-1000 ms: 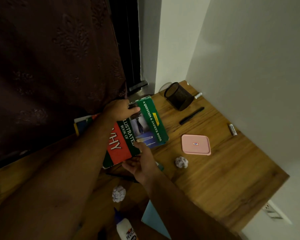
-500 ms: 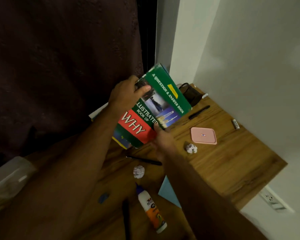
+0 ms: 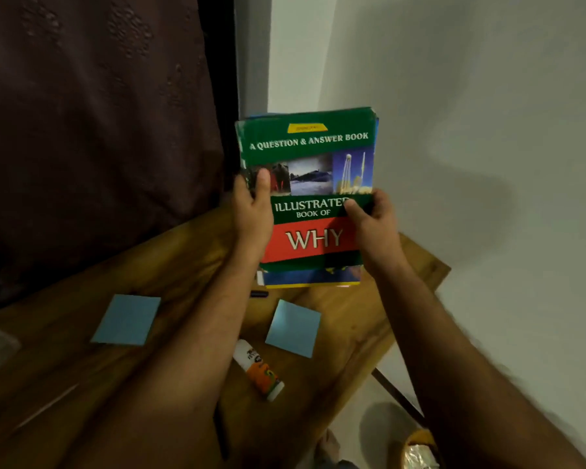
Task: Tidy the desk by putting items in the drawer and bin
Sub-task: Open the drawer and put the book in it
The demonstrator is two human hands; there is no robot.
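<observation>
Both hands hold a small stack of books up in the air. The left hand (image 3: 252,211) grips the left edge, with its thumb pressed flat on the cover of the green book (image 3: 310,187) in front. The right hand (image 3: 369,221) grips the right edge the same way, thumb on the cover and the other fingers hidden behind. At least one more book (image 3: 310,278) sits behind the green one, and its blue and yellow bottom edge sticks out below. The stack stands upright, lifted clear above the far part of the desk (image 3: 82,360). I think the back book could slide down and drop, because it already hangs lower than the front one and only the squeeze of the hands keeps it there. If it falls, it could land on the things below. On the brown wooden desk lie two blue sticky notes, one (image 3: 126,319) to the left of the arms and one (image 3: 293,328) between them. A glue bottle (image 3: 258,372) lies on its side near the second note. A small dark thing (image 3: 259,294) lies just under the books, too small to tell what it is. A dark curtain (image 3: 92,130) hangs on the left, and a plain white wall (image 3: 471,130) is on the right. No drawer or bin shows clearly here.
</observation>
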